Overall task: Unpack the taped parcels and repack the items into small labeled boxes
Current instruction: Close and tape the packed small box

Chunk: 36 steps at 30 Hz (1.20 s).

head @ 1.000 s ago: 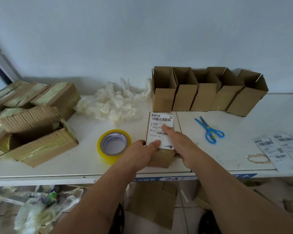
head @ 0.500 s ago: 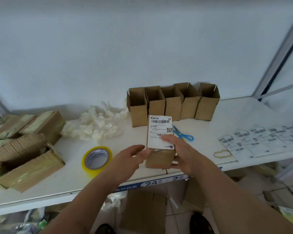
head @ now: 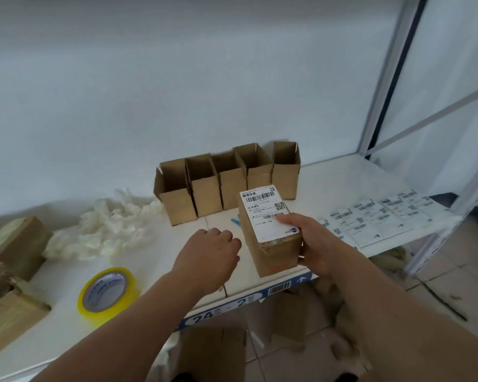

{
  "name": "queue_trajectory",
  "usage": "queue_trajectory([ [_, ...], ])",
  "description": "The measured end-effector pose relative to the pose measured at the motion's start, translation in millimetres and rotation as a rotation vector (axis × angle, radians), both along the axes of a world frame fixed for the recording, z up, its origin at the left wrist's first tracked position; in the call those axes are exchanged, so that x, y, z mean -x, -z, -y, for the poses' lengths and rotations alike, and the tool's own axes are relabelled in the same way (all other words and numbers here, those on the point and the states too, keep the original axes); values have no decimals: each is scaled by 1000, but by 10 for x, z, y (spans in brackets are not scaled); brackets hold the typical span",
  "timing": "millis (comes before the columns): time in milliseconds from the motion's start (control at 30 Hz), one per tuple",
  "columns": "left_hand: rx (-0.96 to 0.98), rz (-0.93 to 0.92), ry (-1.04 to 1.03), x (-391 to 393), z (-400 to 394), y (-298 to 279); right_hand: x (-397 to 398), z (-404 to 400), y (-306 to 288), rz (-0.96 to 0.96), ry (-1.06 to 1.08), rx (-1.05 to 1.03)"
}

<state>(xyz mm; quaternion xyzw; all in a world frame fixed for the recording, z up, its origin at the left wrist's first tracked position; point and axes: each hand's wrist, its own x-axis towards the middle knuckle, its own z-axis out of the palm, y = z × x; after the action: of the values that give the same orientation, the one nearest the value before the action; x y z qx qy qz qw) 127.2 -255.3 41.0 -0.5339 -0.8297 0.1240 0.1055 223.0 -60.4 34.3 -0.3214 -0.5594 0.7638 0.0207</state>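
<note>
Right hand grips the small brown cardboard box w/ white shipping label at the white worktop's front edge — thumb pressed on the label. Left hand beside it, fingers loosely curled, holding nothing. Labelling looks done; next — prob. set it aside w/ a firm one-hand grip.

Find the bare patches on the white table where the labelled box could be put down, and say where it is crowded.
Bare table lies right of the row of open boxes, behind the label sheets. Another patch lies between the tape roll and the white padding. The left end is crowded with taped parcels. The right hand holds the labelled box; the left hand hovers.
</note>
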Motion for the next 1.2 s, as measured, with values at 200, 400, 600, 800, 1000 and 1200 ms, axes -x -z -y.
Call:
queue_trajectory([
  [200,41,-48,110,202,-975,-70,-51,-962,-134,-45,85,-23],
  [400,25,-66,212,315,-2187,5,55,-2113,-136,-74,216,-78],
  [600,16,-67,285,464,-3327,273,341,-3122,142,-74,270,-96],
  [800,35,-84,278,765,-4022,557,650,-3865,480,-56,284,-125],
  [1000,9,-60,253,1008,-4465,727,862,-4282,710,-35,262,-101],
  [1200,-12,-5,198,1122,-4744,808,907,-4393,777,-49,530,-432],
])
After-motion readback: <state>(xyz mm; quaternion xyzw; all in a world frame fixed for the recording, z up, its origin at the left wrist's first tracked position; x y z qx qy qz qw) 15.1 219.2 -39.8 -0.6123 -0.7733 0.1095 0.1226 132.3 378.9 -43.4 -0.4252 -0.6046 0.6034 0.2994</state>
